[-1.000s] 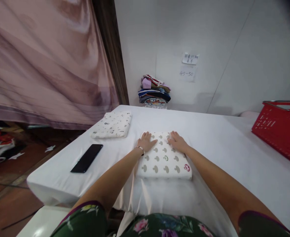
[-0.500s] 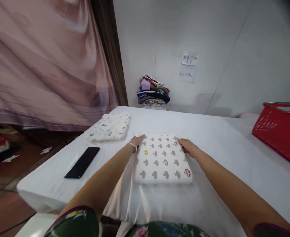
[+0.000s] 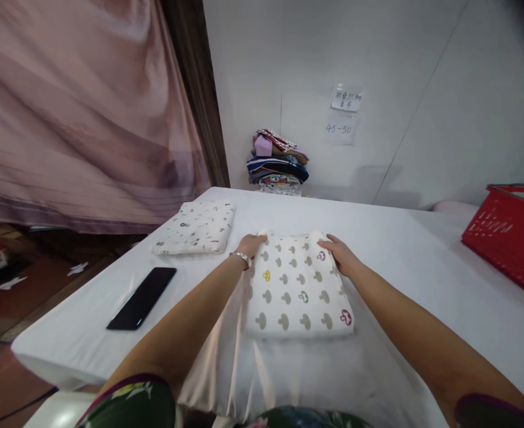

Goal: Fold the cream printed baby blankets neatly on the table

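Observation:
A folded white cloth (image 3: 295, 288) printed with grey mushrooms, a few of them coloured, lies at the near edge of the white-covered table. My left hand (image 3: 252, 244) pinches its far left corner, thumb on top and the other fingers underneath or hidden. At the far right corner, my right hand (image 3: 340, 254) grips the cloth with the thumb over it. The far edge is slightly raised at both corners and sags between them. To the left lies a second folded white cloth (image 3: 197, 227) with small dark prints, apart from my hands.
A black phone (image 3: 142, 298) lies on the table (image 3: 404, 261) to the left. A red basket (image 3: 511, 238) stands at the right. Behind the table's far edge is a pile of folded fabrics (image 3: 277, 160), below paper signs (image 3: 343, 116) on the wall. A pink curtain (image 3: 88, 107) hangs at left.
Both hands have taken hold of the mushroom cloth's far corners and lifted them slightly; that edge was flat before. The view has shifted a little.

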`<state>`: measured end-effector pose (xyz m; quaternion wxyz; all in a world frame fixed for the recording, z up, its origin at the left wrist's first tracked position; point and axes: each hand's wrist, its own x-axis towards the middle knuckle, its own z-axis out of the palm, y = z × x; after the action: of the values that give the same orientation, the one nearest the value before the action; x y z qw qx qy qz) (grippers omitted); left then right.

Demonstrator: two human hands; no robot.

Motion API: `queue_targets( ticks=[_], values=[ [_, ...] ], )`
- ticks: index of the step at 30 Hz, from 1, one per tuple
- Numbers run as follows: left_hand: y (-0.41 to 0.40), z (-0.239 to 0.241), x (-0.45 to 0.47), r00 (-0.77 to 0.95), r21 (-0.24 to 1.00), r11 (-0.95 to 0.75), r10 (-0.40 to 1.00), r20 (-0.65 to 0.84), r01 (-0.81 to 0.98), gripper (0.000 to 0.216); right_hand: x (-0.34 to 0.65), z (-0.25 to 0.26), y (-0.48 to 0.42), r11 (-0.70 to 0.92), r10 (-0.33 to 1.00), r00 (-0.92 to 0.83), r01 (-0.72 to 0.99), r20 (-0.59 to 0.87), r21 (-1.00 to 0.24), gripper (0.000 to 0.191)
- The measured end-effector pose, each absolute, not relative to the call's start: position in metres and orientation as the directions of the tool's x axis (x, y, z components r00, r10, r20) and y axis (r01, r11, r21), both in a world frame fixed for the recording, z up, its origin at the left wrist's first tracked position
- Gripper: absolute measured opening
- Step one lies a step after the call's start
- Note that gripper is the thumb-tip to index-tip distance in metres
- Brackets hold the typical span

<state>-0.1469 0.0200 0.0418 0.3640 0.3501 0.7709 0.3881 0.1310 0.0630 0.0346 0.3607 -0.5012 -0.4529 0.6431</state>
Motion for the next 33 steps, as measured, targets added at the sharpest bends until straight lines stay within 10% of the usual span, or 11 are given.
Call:
queue_targets(
  ticks=[6,19,25,33],
  values=[
    [0.037,0.035,-0.143,-0.553,0.807,0.483,0.797,-0.243,0.341,0.039,0.132,0.027,0.082,-0.223,0.973,0.016,0.297,-0.229,-0.928,0.084],
    [-0.004,0.040,-0.132,-0.465,0.744,0.327,0.885,-0.025,0.583,0.059,0.153,0.026,0.042,-0.125,0.985,-0.048,0.454,-0.164,-0.882,0.057],
    [-0.054,0.029,-0.101,0.011,0.384,-0.052,0.994,0.108,0.922,0.063,0.155,0.012,-0.003,0.465,0.878,-0.454,0.734,0.151,-0.495,0.064],
    [-0.065,0.030,-0.097,0.000,0.355,0.004,1.000,-0.012,0.935,0.061,0.158,0.016,-0.016,0.495,0.853,-0.519,0.778,0.049,-0.386,0.067]
  ],
)
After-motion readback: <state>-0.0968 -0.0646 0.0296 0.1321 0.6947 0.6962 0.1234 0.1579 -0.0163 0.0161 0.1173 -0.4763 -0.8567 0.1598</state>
